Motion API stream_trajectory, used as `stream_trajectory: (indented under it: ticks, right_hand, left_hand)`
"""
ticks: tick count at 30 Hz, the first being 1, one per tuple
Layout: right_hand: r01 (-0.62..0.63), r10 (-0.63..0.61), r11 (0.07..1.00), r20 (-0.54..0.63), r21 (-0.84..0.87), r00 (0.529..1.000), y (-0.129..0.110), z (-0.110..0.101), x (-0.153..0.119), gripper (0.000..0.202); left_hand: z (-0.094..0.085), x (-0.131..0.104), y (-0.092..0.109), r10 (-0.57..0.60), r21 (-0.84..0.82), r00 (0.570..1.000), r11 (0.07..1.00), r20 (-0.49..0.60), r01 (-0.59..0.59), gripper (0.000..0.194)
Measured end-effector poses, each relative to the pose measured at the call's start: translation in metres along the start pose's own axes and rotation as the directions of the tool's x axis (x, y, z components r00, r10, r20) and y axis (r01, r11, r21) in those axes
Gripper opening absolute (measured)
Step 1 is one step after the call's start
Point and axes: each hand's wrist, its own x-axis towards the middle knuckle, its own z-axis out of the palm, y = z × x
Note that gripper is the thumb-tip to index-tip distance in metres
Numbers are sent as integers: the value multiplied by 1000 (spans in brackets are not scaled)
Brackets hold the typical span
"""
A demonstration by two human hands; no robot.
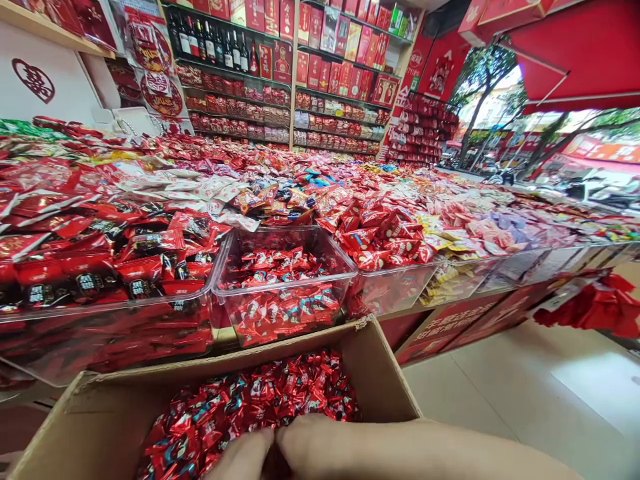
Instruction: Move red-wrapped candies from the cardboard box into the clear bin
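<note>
An open cardboard box (pixel 395 380) at the bottom of the head view holds many small red-wrapped candies (pixel 280 387). Both hands reach into its near part. My right hand (pixel 310 443) lies on the candies, its forearm crossing the box's right side; its fingertips are hidden. Close beside it, my left hand (pixel 245 457) is cut off by the lower edge, blurred, with its fingers down among the candies. What either one holds cannot be made out. Just beyond the box stands a clear plastic bin (pixel 285 287), partly filled with similar red candies.
Bins of black-and-red packets (pixel 140 277) stand at the left, red packets (pixel 385 233) right of the clear bin. Shelves with bottles (pixel 215 47) and gift boxes line the back. Red bags (pixel 595 307) hang at the right above a tiled floor (pixel 500 380).
</note>
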Motion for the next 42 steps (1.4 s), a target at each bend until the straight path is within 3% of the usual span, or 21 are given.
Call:
stream_trajectory:
  ticks: [2,5,8,11,13,15,18,21,23,25,29,31,33,35,37,39,42]
  right_hand:
    - [-41,49,995,-82,93,995,4,-8,-4,52]
    - [-22,122,925,-242,379,962,14,-19,-10,46]
    - [108,96,677,-232,728,968,26,-26,-17,34]
    - [207,-27,385,-213,899,977,33,-31,-25,32]
    - [242,-76,291,-230,926,970,35,-34,-30,35]
    - [249,-96,261,-231,933,968,35,-36,-35,35]
    - [276,-13,325,-287,905,958,34,-37,-37,29]
    - [334,108,448,-421,829,900,34,-37,-37,19]
    - [374,120,462,-475,804,872,35,-39,-40,15]
    - [410,66,350,-458,842,886,36,-43,-45,22]
    - [420,-122,-32,-420,907,899,35,-52,-56,50]
    - [436,-117,-113,-448,893,886,34,-53,-55,51]
    - [462,-43,-92,-467,882,883,33,-51,-51,47]
    - [495,57,1,-494,869,867,33,-47,-45,45]
    - [521,122,131,-536,843,836,34,-43,-42,42]
    - [527,140,270,-575,806,806,35,-42,-43,40]
    - [500,113,384,-577,776,809,35,-43,-49,34]
  left_hand:
    - [-18,4,2,17,-45,998,999,-60,-19,22]
    - [-45,8,10,71,-200,991,975,-116,-93,17]
    - [-64,6,21,108,-372,985,916,-134,-151,9]
    - [-73,1,27,115,-497,986,853,-118,-159,13]
    - [-75,-2,29,89,-577,990,805,-113,-138,19]
    - [-75,-3,30,52,-660,994,744,-100,-106,26]
    - [-72,-5,33,27,-727,999,686,-19,-32,33]
    - [-68,-7,36,58,-652,998,758,22,-30,35]
    - [-66,-7,37,74,-579,997,812,-24,-75,33]
    - [-67,-7,36,92,-550,991,825,-96,-130,30]
    - [-70,-5,28,139,-444,941,854,-307,-271,26]
    - [-71,-5,25,165,-347,910,887,-381,-306,24]
    - [-69,-5,23,179,-330,909,891,-376,-312,25]
    - [-66,-6,25,115,-471,943,843,-313,-259,30]
    - [-62,-7,27,25,-662,976,731,-216,-165,36]
    - [-57,-7,31,-6,-765,986,632,-166,-125,39]
    - [-54,-8,37,3,-768,978,619,-209,-166,44]
